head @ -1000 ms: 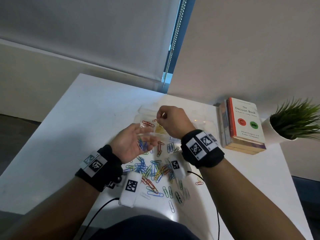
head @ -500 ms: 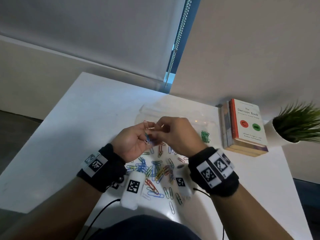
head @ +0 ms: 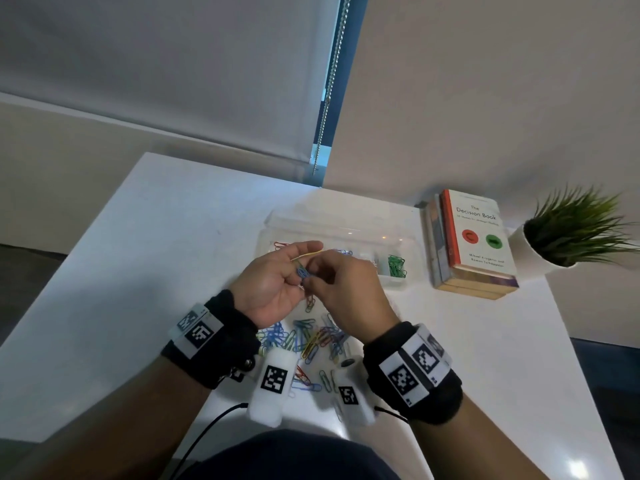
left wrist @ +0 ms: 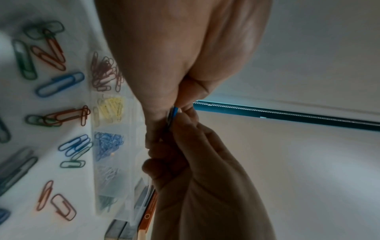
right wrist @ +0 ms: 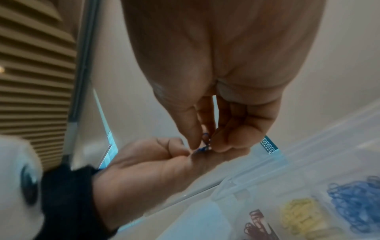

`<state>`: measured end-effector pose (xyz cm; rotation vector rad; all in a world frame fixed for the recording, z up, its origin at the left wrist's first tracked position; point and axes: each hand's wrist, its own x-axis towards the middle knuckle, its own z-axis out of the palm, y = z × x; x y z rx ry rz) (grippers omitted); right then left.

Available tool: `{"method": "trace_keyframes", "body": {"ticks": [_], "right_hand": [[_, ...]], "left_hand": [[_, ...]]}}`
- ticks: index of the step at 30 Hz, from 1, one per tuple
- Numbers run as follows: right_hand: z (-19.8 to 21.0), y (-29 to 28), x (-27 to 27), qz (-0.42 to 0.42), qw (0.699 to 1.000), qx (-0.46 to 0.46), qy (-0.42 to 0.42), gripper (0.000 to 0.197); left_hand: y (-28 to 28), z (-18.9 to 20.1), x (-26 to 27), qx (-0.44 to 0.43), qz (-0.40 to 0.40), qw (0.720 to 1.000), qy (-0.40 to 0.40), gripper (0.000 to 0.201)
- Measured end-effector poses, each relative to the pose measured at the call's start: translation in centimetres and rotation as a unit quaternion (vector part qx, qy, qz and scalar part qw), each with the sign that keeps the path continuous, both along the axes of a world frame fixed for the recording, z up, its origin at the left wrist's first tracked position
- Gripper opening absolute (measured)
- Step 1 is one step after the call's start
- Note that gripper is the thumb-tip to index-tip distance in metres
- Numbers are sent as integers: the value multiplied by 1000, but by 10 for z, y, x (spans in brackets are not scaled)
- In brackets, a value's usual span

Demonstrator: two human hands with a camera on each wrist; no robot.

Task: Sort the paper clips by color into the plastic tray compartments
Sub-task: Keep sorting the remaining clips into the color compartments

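Loose clip pile (head: 304, 337) is lying near table edge; tray (head: 346, 223) is standing beyond it. Books (head: 474, 244) and plant (head: 581, 230) are blocking right side. Left table part (head: 138, 265) is staying open for passing.

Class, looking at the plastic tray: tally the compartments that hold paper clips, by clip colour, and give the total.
red paper clips: 1 compartment
yellow paper clips: 1
blue paper clips: 1
white paper clips: 1
green paper clips: 1
Total: 5 filled compartments in the plastic tray
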<state>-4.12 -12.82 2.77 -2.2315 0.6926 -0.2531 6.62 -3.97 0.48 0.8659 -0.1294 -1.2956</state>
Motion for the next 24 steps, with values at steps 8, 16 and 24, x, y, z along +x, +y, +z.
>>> {"method": "trace_keyframes", "body": {"ticks": [8, 16, 24], "right_hand": [[-7, -4, 2, -16, 998, 57, 11, 16], [6, -29, -12, -29, 982, 187, -18, 20], [6, -65, -7, -116, 984, 133, -23, 8]], "left_hand": [[0, -3, -4, 5, 7, 1000, -12, 59], [0, -7, 4, 8, 29, 999, 31, 54], [-1, -8, 6, 21, 32, 998, 41, 38]]}}
